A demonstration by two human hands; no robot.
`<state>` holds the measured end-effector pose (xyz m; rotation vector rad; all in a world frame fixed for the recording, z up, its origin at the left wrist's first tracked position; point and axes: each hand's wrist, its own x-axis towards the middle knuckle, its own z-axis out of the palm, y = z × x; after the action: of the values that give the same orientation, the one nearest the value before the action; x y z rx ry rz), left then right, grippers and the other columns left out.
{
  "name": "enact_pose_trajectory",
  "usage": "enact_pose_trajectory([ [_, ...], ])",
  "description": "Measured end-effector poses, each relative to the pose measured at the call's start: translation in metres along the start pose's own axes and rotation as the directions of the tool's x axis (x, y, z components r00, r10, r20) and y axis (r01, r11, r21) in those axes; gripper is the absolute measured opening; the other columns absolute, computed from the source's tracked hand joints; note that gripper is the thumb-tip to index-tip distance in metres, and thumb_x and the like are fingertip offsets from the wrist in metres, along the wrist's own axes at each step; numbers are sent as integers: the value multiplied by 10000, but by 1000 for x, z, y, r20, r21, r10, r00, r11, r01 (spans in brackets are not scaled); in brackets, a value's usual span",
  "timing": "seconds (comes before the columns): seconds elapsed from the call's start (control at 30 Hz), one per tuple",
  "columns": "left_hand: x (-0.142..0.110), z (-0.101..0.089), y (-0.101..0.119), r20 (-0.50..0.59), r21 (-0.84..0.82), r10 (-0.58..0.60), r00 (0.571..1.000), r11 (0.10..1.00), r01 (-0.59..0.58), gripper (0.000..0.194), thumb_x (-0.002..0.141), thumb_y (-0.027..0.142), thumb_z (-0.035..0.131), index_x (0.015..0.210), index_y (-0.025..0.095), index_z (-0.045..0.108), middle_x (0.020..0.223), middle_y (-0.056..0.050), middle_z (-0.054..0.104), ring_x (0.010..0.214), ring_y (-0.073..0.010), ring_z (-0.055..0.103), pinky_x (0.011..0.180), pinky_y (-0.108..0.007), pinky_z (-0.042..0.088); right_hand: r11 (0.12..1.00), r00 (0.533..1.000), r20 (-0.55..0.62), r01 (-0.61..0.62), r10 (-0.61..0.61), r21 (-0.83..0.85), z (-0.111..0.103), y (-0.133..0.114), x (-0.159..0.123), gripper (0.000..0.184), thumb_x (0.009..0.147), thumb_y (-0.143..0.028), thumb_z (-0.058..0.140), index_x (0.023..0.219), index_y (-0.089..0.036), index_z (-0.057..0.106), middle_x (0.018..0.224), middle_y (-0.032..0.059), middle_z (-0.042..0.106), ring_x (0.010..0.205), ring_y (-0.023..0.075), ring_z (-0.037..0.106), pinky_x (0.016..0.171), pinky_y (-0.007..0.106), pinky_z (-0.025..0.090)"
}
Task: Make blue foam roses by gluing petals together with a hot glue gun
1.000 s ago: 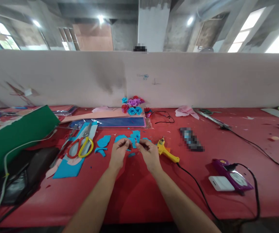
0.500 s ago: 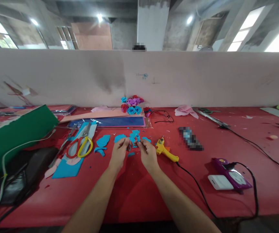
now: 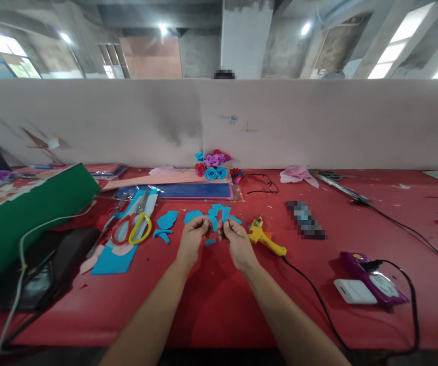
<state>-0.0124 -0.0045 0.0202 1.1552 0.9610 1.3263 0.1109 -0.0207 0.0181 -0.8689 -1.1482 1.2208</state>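
Note:
My right hand (image 3: 239, 243) pinches a small blue paper piece (image 3: 225, 213), which stands up from its fingertips. Just across from it, my left hand (image 3: 193, 240) has thumb and fingers pressed together; what they hold, if anything, is too small to make out. Behind and between both hands lie several cut blue paper pieces (image 3: 192, 216), partly covered by the fingers. A small blue scrap (image 3: 210, 242) rests on the red table (image 3: 211, 300) below the hands. Close to my right hand is a yellow glue gun (image 3: 267, 241), its tip pointing away from me.
Left of my hands, red-and-yellow-handled scissors (image 3: 139, 229) lie on blue paper (image 3: 114, 260). Paper flowers (image 3: 215, 165) sit at the back by the white partition (image 3: 127, 122). To the right are a blurred dark device (image 3: 306, 220) and a purple power socket (image 3: 384, 284) with cords.
My hands have drawn slightly apart. The blue paper piece in my right hand has turned and shows more of its length above the fingertips. The whole view has shifted a little.

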Motion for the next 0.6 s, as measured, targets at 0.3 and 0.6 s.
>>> enact_pose_trajectory([
  [0.3, -6, 5, 6, 91, -109, -45, 995, 993, 55, 291, 681, 454, 708, 729, 169, 672, 696, -29, 632, 657, -147, 573, 656, -278, 455, 978, 988, 123, -117, 96, 173, -3, -8, 0, 330, 767, -516, 599, 664, -205, 559, 588, -32, 453, 555, 123, 406, 569, 259, 352],
  [0.6, -7, 2, 6, 135, -57, -4, 991, 998, 12, 199, 696, 343, 710, 658, 148, 716, 671, -40, 650, 581, -127, 554, 589, -269, 448, 976, 985, 100, -153, 139, 157, 2, 11, 0, 296, 719, -487, 674, 678, -195, 644, 617, -13, 579, 589, 128, 490, 603, 259, 414],
])
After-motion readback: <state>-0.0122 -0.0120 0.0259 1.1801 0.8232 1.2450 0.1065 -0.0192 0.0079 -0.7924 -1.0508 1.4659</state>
